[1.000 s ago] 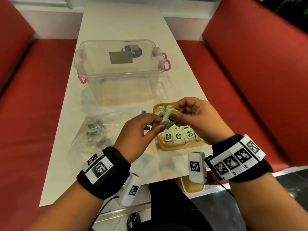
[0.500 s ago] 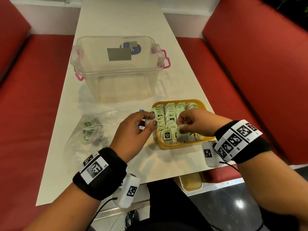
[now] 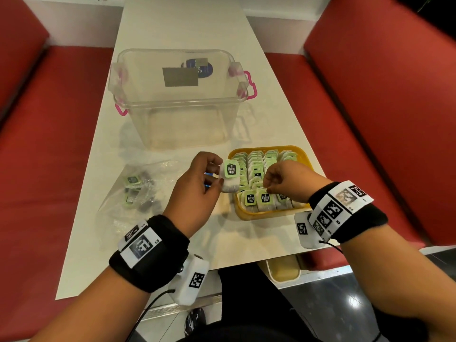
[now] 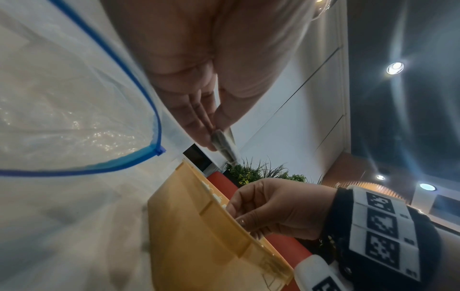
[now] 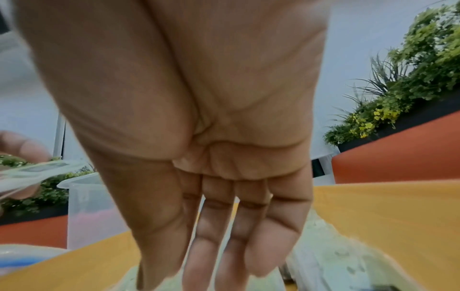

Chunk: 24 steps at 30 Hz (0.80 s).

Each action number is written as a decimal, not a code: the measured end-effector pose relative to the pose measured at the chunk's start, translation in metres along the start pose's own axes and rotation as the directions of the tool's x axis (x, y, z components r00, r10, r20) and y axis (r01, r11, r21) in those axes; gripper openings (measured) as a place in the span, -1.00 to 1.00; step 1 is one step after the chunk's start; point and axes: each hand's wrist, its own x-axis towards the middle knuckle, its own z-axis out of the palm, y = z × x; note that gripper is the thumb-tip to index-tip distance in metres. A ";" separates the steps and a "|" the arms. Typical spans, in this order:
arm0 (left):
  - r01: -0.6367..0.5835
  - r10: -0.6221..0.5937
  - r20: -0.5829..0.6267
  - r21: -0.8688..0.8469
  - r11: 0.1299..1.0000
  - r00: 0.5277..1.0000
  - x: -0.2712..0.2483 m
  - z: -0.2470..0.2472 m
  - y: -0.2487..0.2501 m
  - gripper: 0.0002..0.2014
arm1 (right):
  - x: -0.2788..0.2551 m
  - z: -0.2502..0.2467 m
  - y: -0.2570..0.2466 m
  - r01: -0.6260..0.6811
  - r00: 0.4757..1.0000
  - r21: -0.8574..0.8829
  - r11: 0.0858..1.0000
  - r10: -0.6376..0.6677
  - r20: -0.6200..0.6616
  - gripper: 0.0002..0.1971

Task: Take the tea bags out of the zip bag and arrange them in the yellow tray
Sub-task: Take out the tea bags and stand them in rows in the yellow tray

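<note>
Head view: a long, pale tabletop [image 3: 172, 28] is seen running away between two red upholstered benches [image 3: 370, 107], with a white wall at its far end. A clear storage box [image 3: 177, 124] with pink latches stands in the middle of the tabletop. Nearer, on the right, the yellow tray [image 3: 306, 159] is filled with rows of green-tagged tea bags [image 3: 256, 174] standing on edge. To its left the clear zip bag [image 3: 138, 188] lies flat and crumpled, its blue zipper open, with a few bags left inside.

A single tea bag [image 3: 230, 177] is pinched upright by the left hand [image 3: 197, 191], between thumb and fingers [image 4: 199, 118], just beside the tray's left wall. The right hand [image 3: 288, 181] is held low over the near rows in the tray; its fingers [image 5: 229, 232] are stretched down, close together, toward the bags, and nothing is gripped by them.

Behind the benches, green plants in a dark planter [image 5: 398, 94] and a dark ceiling with round spotlights [image 4: 394, 68] are shown by the wrist views.
</note>
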 end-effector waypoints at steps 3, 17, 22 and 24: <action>0.022 -0.020 0.027 -0.063 0.998 0.999 0.003 0.002 0.004 -0.63 | -0.004 -0.005 -0.008 0.040 0.992 0.060 0.997 -0.032 -0.124 -0.94; 0.040 -0.046 0.039 0.149 0.988 0.998 0.004 0.029 -0.007 -0.86 | -0.020 -0.022 -0.033 0.126 0.991 0.233 0.964 -0.111 -0.075 -0.92; 0.148 -0.168 0.090 0.193 0.970 0.982 0.000 0.037 -0.015 -0.77 | -0.014 -0.012 -0.028 0.079 0.986 0.030 0.996 -0.082 0.142 -0.90; 0.178 -0.199 0.102 0.185 0.966 0.975 -0.001 0.037 -0.015 -0.72 | -0.009 -0.006 -0.030 0.079 0.982 -0.011 0.997 -0.076 0.174 -0.90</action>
